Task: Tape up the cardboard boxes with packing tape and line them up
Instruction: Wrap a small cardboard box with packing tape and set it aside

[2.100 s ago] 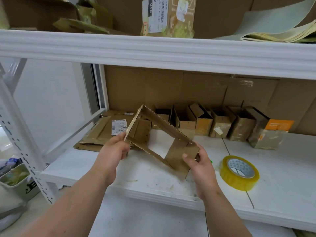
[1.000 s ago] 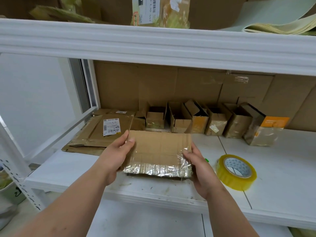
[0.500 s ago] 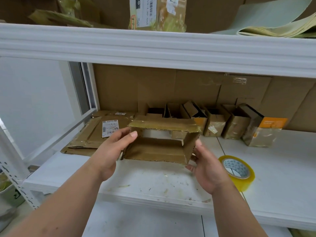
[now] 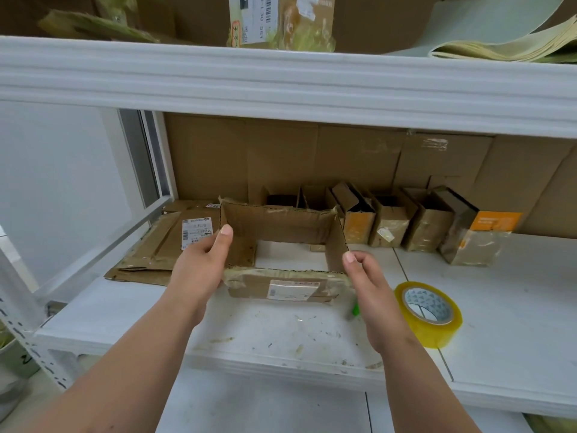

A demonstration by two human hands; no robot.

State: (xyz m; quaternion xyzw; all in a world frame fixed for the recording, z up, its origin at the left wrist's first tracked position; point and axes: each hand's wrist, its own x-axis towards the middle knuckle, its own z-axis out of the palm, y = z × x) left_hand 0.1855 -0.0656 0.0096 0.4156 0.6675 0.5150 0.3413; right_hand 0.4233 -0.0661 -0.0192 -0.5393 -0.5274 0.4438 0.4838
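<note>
A small open cardboard box [image 4: 282, 228], with no top or bottom closed, stands on the white shelf [image 4: 281, 335] in front of me; the shelf shows through it. My left hand [image 4: 203, 264] grips its left wall, thumb on the outside edge. My right hand [image 4: 363, 279] is at its right front corner, thumb and fingers close to the wall; whether they pinch it I cannot tell. A roll of yellowish packing tape [image 4: 429, 312] lies flat to the right of my right hand.
A row of several small cardboard boxes [image 4: 390, 223] stands along the cardboard-lined back. Flattened cardboard with a label [image 4: 170, 245] lies at the back left. The upper shelf beam [image 4: 281, 79] hangs overhead. A small green object [image 4: 355, 309] lies by my right wrist.
The box has been turned from a flattened state to an open frame, then tipped so its opening faces up, and set lower on the shelf. Both hands stayed at its sides.
</note>
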